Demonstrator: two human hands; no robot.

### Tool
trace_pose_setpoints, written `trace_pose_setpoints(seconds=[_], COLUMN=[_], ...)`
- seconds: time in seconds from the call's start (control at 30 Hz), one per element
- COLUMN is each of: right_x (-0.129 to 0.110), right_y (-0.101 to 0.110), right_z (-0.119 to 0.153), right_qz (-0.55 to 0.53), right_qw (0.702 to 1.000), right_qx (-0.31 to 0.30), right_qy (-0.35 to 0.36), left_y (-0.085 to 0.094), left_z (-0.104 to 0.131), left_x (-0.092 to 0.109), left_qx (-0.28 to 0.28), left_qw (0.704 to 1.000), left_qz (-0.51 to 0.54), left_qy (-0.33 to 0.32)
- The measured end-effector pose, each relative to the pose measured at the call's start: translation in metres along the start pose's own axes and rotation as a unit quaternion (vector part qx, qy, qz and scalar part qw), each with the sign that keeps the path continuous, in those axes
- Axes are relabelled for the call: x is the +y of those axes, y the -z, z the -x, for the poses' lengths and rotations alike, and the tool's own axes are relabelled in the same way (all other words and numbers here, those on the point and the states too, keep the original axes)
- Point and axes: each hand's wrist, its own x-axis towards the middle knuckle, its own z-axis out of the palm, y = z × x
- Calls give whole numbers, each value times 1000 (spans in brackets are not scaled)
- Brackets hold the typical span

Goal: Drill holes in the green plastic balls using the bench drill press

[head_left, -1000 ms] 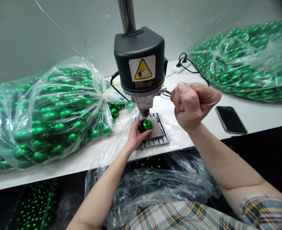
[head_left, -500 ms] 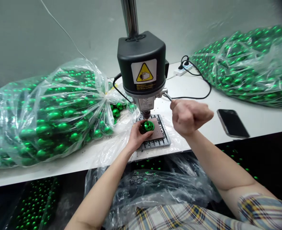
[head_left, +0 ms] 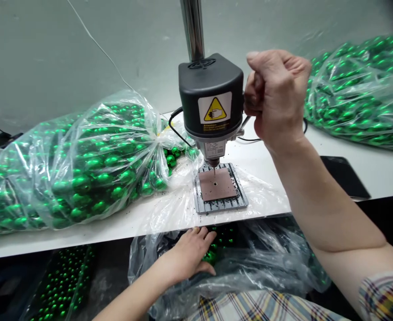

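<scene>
Progress: black shavings (head_left: pixel 239 187) round the pinkish-brown pad (head_left: pixel 226 188), near the bench's (head_left: pixel 388 174) front edge, suggest work under way; count done or left unreadable. Drill bit (head_left: pixel 214 171) stands over the pad. My right hand (head_left: pixel 276 89) is clenched round the feed lever (head_left: pixel 246 122). My left hand (head_left: pixel 188 252), half spread, is at a shiny green ball (head_left: pixel 210 257) below that edge; contact: cannot tell.
</scene>
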Motion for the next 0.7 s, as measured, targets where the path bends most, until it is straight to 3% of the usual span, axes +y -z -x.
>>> trace_pose_setpoints(seconds=[0.03,0.1,0.2,0.27,0.33,0.43,0.5,0.57,0.6,0.67,0.7], right_x=[2,4,4,3,2,0,-1,-1,-2,-3,-3], right_y=[1,2,2,1,1,2,3,3,2,1,0], right_z=[0,-1,-1,-1,1,1,1,2,2,3,4], right_qz=[7,19,13,5,7,13,13,10,11,16,20], right_qw=[1000,1000,999,999,999,1000,1000,1000,1000,1000,1000], right_qx=[-4,-8,-3,-3,-6,-14,-19,-19,-17,-11,-5], right_qy=[8,23,34,35,32,18,10,12,14,17,18], left_y=[6,31,83,112,130,138,137,134,131,123,118], left_z=[-2,-18,-61,-94,-121,-139,-136,-123,-115,-98,-91], left_x=[-6,-25,-68,-96,-117,-134,-136,-131,-125,-111,-103], left_qx=[31,154,374,385,343,313,332,399,438,464,438], left_qw=[999,985,920,896,892,894,892,888,879,824,782], left_qz=[28,74,-31,-114,-152,-159,-145,-47,50,313,440], left_qy=[-11,-2,108,190,251,278,270,224,184,92,56])
